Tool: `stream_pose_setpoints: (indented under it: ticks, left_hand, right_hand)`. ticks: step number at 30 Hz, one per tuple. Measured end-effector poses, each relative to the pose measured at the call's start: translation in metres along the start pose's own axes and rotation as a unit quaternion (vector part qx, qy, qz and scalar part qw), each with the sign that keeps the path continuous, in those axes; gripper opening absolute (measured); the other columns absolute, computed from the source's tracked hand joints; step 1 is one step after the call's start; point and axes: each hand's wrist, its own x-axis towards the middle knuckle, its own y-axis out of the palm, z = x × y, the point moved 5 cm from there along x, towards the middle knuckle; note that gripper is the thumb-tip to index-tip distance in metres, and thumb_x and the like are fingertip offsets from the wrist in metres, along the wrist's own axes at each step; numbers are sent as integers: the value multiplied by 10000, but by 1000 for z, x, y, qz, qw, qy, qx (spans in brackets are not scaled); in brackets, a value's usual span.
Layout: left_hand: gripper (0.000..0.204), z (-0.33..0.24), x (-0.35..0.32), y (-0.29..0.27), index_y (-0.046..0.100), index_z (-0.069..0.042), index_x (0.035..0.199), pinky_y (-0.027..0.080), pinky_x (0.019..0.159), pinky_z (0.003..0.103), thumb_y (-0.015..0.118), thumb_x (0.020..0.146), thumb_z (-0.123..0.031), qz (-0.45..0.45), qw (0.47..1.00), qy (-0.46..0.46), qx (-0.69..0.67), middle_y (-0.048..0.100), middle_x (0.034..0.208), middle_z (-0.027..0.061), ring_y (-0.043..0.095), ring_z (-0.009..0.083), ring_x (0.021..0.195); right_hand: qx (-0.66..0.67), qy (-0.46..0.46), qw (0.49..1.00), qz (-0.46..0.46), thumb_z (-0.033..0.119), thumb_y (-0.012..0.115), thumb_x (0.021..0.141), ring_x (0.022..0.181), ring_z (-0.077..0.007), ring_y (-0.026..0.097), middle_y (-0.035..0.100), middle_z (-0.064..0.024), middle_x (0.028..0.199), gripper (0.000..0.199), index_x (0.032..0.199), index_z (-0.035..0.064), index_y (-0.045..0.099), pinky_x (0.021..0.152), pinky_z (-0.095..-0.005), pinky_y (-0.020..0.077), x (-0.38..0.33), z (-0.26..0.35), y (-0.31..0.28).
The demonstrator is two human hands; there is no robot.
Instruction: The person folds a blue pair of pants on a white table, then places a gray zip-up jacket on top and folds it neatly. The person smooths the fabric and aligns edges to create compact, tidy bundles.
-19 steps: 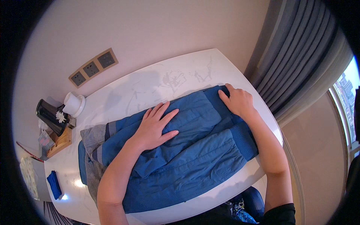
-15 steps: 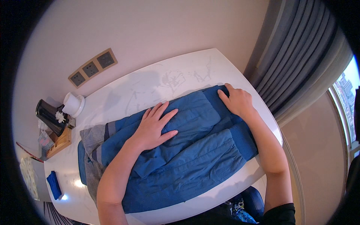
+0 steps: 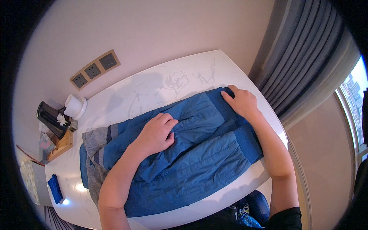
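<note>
A blue padded jacket (image 3: 199, 168) with a grey hood lies spread across a white marbled table (image 3: 161, 82). My left hand (image 3: 157, 132) rests palm down on the jacket's middle, fingers drawn close together over a folded sleeve. My right hand (image 3: 241, 101) presses flat on the jacket's far right corner near the ribbed hem, close to the table's edge. Neither hand grips the cloth.
A black kettle (image 3: 50, 119), a white cup (image 3: 74, 106) and a small wooden tray (image 3: 59, 145) stand at the table's left end. A small blue cloth (image 3: 55, 188) lies near the lower left. Wall sockets (image 3: 95, 69) are behind; grey curtains (image 3: 306, 65) hang right.
My left hand's fingers, spread wide before, have drawn together on the jacket. My right hand stays on the far corner.
</note>
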Motion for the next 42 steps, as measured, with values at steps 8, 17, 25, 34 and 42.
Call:
stream_pose_setpoints:
  ticks: [8, 17, 25, 34, 42]
  left_hand:
    - [311, 12, 1, -2, 646, -25, 1094, 518, 828, 393, 646, 784, -51, 51, 996, -64, -40, 619, 1006, 142, 619, 315, 918]
    - [307, 26, 0, -6, 646, -18, 1067, 511, 829, 370, 626, 762, -44, 95, 981, -84, -150, 638, 999, 137, 619, 307, 904]
    - [311, 25, -2, -4, 637, -9, 1047, 502, 831, 367, 620, 740, -55, 79, 979, -99, -160, 627, 976, 134, 616, 295, 900]
    - [496, 17, -2, -7, 601, -67, 1203, 447, 952, 389, 640, 710, -110, 114, 978, -96, -143, 547, 1130, 142, 546, 298, 1063]
    - [868, -9, -16, 4, 257, -185, 1561, 201, 1178, 551, 651, 803, -336, 196, 977, -79, 31, 185, 1580, 233, 215, 412, 1458]
  right_hand:
    - [44, -54, 994, -86, 439, 605, 912, 832, -372, 692, 705, -190, 829, 373, 972, 82, 699, 744, -468, 551, 3, 2, -2]
    - [268, -105, 957, -38, 89, 596, 844, 892, -363, 677, 702, -205, 893, 183, 977, 55, 717, 815, -418, 526, 10, -19, -16]
    - [105, -75, 989, 76, 233, 685, 807, 864, -351, 667, 681, -183, 839, 198, 856, 43, 658, 773, -420, 520, 14, -41, -2]
    - [216, -234, 935, -157, 453, 686, 845, 1257, -386, 492, 543, -221, 1320, 591, 1292, 81, 585, 1070, -457, 379, 1, -7, -36]
    - [97, -202, 974, -37, 455, 658, 868, 1220, -379, 503, 559, -219, 1266, 601, 1258, 4, 590, 1036, -437, 413, -8, 21, 4]
